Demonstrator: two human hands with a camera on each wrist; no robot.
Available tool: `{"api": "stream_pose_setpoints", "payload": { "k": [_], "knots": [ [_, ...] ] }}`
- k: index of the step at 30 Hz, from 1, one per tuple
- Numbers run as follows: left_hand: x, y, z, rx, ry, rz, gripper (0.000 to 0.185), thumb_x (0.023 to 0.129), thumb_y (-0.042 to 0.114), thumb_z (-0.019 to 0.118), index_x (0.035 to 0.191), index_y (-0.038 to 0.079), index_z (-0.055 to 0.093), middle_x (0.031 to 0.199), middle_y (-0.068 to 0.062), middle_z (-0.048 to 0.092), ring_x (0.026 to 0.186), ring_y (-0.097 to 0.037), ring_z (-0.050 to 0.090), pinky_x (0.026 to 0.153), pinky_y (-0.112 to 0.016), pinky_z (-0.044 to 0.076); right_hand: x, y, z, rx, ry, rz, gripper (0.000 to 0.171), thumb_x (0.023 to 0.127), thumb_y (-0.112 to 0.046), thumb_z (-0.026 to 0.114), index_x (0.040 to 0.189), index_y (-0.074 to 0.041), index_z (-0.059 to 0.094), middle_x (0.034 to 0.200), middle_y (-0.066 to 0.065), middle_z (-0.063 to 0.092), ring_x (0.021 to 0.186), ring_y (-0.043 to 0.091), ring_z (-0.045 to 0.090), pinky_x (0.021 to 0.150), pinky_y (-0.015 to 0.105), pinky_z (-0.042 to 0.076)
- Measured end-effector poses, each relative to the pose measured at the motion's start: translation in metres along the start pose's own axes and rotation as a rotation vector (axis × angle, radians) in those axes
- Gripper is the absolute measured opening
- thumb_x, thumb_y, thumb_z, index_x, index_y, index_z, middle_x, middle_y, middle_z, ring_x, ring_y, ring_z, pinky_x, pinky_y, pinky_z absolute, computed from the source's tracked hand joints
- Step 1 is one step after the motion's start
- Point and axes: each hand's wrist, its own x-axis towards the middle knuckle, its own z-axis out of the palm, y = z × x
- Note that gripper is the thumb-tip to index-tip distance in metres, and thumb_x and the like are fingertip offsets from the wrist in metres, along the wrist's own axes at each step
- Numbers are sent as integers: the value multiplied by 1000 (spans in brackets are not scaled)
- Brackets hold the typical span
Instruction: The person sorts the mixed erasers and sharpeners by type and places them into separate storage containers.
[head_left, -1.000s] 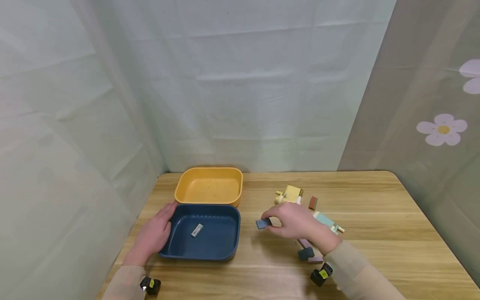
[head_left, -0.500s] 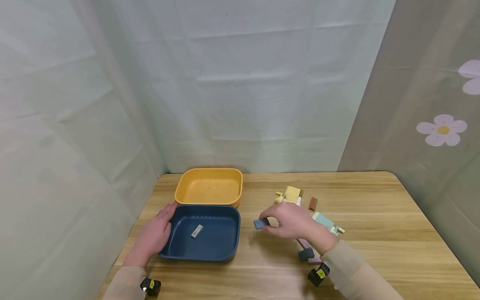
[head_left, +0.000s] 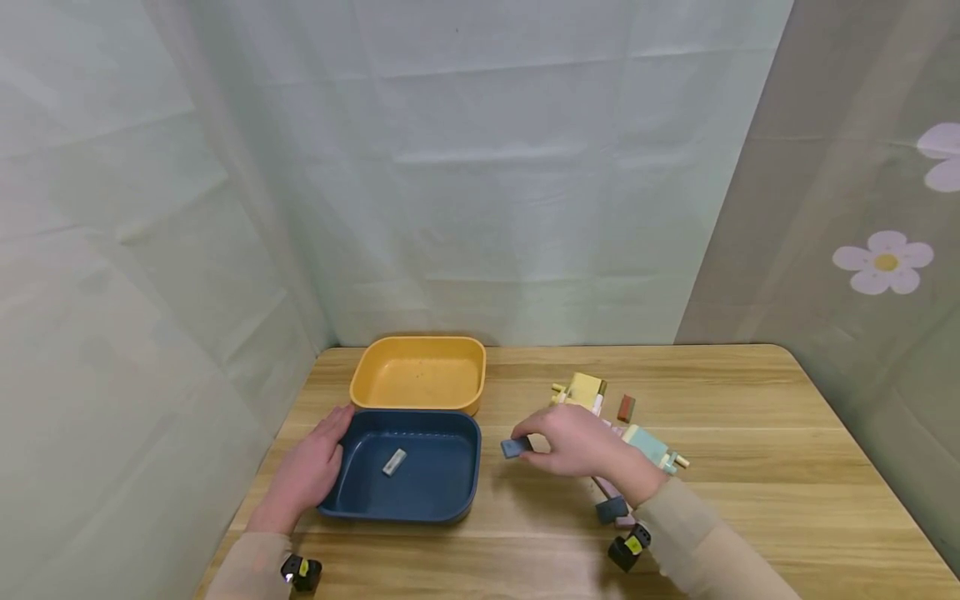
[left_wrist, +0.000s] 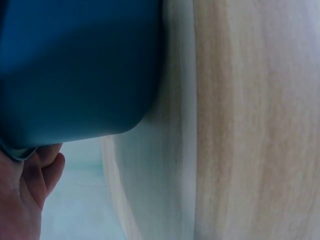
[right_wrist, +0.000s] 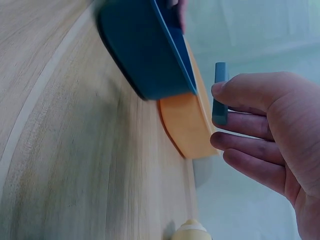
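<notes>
Head view: right hand (head_left: 573,437) is pinching a small slate-blue block (head_left: 515,448) above the wood-grain table (head_left: 750,433), just right of the navy tray (head_left: 431,483). Left hand (head_left: 307,462) is gripping that tray's left rim. Grey-white block (head_left: 394,462) is lying inside; yellow tray (head_left: 420,375) is sitting on the far side.

And it's one left hand (head_left: 309,461), one right hand (head_left: 576,442), and two bins toward the left edge of the worktop (head_left: 810,483): one yellow bin (head_left: 418,374) nearer the back left corner, one navy bin (head_left: 408,496)! One white block (head_left: 393,462) inside the navy, one blue block (head_left: 514,448) in the fingers, one dark blue block (head_left: 611,509), one red-and-green block (head_left: 626,407); yellow pieces (head_left: 585,388), teal pieces (head_left: 647,444), pink pieces (head_left: 625,522), too overlapped to count.
</notes>
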Motion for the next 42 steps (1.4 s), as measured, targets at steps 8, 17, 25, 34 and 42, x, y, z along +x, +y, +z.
{"api": "stream_pose_setpoints", "payload": {
  "k": [8,17,25,34,42],
  "knots": [
    [0,0,-1,5,0,4,58,105,3,48,161,-6,39,164,-29,41,151,-49,40,121,-65,36,5,0,3,8,-3,-5,21,96,-29,79,114,-20,82,109,-10,78,91,1,70,79,28,60],
    [0,0,0,12,-3,1,57,105,3,48,161,-6,39,164,-29,41,151,-49,39,121,-65,36,11,-2,7,26,-3,-22,19,96,-27,78,113,-19,82,107,-10,78,93,11,75,79,27,61],
    [0,-1,2,15,0,1,58,106,3,48,162,-6,39,164,-29,41,151,-49,39,121,-65,36,17,-4,12,41,-7,-17,19,96,-26,78,113,-19,82,108,-9,79,95,3,72,82,27,61],
    [0,-3,3,20,12,4,58,105,3,49,162,-6,39,163,-29,42,151,-49,40,121,-64,36,22,-7,14,54,-19,-23,19,96,-26,79,114,-18,83,108,-9,79,98,12,76,83,28,62],
    [0,-3,3,25,18,5,57,105,3,49,161,-6,40,163,-29,43,150,-49,41,120,-64,37,29,-11,17,24,-10,-26,17,95,-28,79,112,-23,82,103,-14,77,86,8,72,69,23,56]
  ]
}}
